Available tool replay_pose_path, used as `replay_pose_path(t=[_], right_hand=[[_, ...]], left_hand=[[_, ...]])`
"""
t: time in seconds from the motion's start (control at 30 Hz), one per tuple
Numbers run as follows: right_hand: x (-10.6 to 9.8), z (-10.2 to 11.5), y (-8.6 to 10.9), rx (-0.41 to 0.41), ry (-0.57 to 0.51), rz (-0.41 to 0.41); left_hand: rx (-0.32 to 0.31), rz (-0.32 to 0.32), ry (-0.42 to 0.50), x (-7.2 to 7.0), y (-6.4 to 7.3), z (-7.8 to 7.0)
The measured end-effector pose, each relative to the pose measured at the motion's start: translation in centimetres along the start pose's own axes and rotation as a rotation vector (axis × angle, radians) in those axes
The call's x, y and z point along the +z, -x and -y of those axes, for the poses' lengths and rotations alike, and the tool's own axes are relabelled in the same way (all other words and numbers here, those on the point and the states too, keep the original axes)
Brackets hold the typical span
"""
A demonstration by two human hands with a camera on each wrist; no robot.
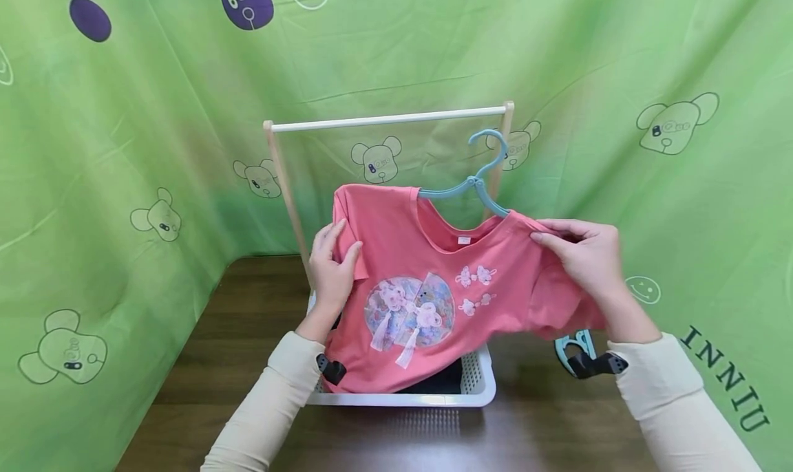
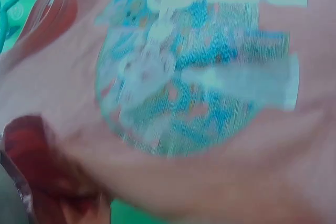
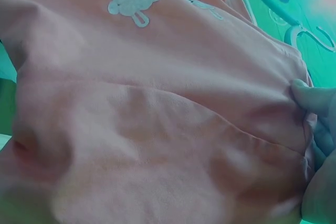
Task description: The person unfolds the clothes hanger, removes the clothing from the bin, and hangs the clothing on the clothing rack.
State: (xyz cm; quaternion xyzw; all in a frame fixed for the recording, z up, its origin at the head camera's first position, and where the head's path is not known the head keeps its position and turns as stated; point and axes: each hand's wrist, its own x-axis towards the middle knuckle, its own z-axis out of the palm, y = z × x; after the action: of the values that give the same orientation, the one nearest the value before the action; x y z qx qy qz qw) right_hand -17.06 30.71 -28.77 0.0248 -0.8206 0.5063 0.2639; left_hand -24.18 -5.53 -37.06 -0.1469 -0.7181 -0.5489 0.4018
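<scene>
A pink T-shirt (image 1: 396, 252) with a round patterned patch and tassels on its front hangs spread above a white basket (image 1: 480, 382). Inside its neckline sits a light blue hanger (image 1: 455, 188), tilted, with its hook up to the right. My right hand (image 1: 585, 255) pinches the shoulder at the right, thumb in front; the right wrist view shows this thumb (image 3: 310, 97) on the cloth. At the opposite sleeve, my left hand (image 1: 334, 272) holds the edge between thumb and fingers. The hanger's arm ends are hidden under the cloth.
Behind the shirt stands a small rack with a white bar (image 1: 390, 120) and wooden posts. Dark cloth (image 1: 436, 382) lies in the basket. Another blue hanger (image 1: 566, 351) rests on the brown table (image 1: 217, 362) beneath my right wrist. Green printed fabric (image 1: 396, 45) surrounds the table.
</scene>
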Motion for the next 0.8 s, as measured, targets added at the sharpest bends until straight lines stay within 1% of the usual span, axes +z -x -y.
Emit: replay_pose_path(t=[0.07, 0.2, 0.3, 0.4, 0.53, 0.63, 0.7, 0.8], right_hand=[[0.0, 0.1, 0.1, 0.000, -0.007, -0.001], [0.0, 0.1, 0.2, 0.003, -0.013, 0.005], [0.0, 0.1, 0.2, 0.015, -0.006, 0.003], [0.1, -0.1, 0.1, 0.014, -0.001, 0.008], [0.2, -0.5, -0.2, -0.010, 0.004, 0.018], [0.1, -0.8, -0.6, -0.021, -0.002, 0.021], [0.0, -0.9, -0.8, -0.019, -0.006, 0.028], [-0.2, -0.2, -0.4, -0.026, -0.006, 0.021]], left_hand=[[-0.007, 0.018, -0.040, 0.7, 0.5, -0.4], [-0.020, 0.075, -0.109, 2.1, 1.3, -1.2], [-0.010, 0.113, -0.160, 3.1, 1.7, -1.8], [-0.002, 0.128, -0.220, 3.9, 2.2, -2.5], [0.000, 0.104, -0.291, 4.8, 2.3, -3.1], [0.004, 0.075, -0.325, 5.4, 2.2, -3.3], [0.006, 0.066, -0.342, 5.8, 2.1, -3.5], [0.012, 0.048, -0.342, 6.1, 2.0, -3.7]])
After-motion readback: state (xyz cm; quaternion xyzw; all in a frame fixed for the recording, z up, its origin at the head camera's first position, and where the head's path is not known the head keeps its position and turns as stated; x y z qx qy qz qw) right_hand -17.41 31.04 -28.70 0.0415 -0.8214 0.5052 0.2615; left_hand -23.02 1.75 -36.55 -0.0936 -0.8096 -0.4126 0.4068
